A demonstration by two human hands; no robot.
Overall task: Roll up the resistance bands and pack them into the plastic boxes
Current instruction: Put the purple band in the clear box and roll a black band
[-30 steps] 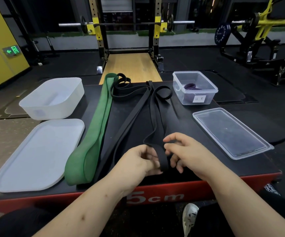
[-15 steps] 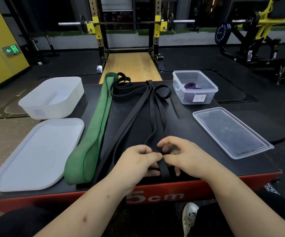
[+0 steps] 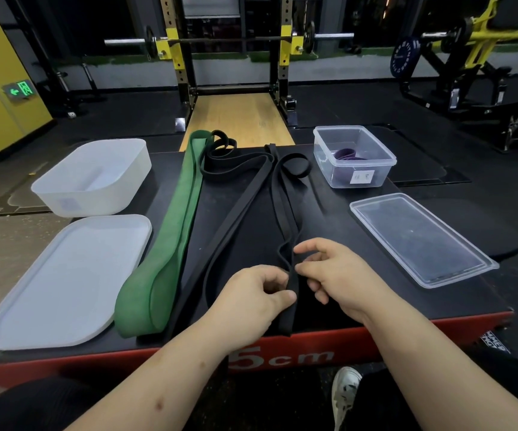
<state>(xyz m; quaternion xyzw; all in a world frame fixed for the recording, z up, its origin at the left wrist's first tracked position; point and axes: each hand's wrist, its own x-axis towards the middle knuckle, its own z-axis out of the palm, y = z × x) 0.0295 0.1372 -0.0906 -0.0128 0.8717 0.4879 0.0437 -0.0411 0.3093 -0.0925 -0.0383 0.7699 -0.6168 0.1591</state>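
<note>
A narrow black band [image 3: 285,209] runs lengthwise down the middle of the black platform [image 3: 338,244], its near end at the front edge. My left hand [image 3: 256,301] pinches that near end between thumb and fingers. My right hand [image 3: 329,275] pinches the same band just beside it, fingers curled. A wider black band [image 3: 236,209] lies to the left, and a broad green band [image 3: 170,244] lies left of that. A clear box [image 3: 355,157] at the back right holds a rolled purple band [image 3: 345,154]. A white box [image 3: 93,177] stands at the back left.
A white lid [image 3: 65,281] lies at the front left and a clear lid [image 3: 419,237] at the right. The platform's red front edge [image 3: 313,353] is near my arms. A squat rack [image 3: 233,42] and gym machines stand behind. A shoe [image 3: 345,396] shows below.
Both hands stay on the near end of the narrow black band. My fingers have shifted along it and the end now lies flatter toward the front edge.
</note>
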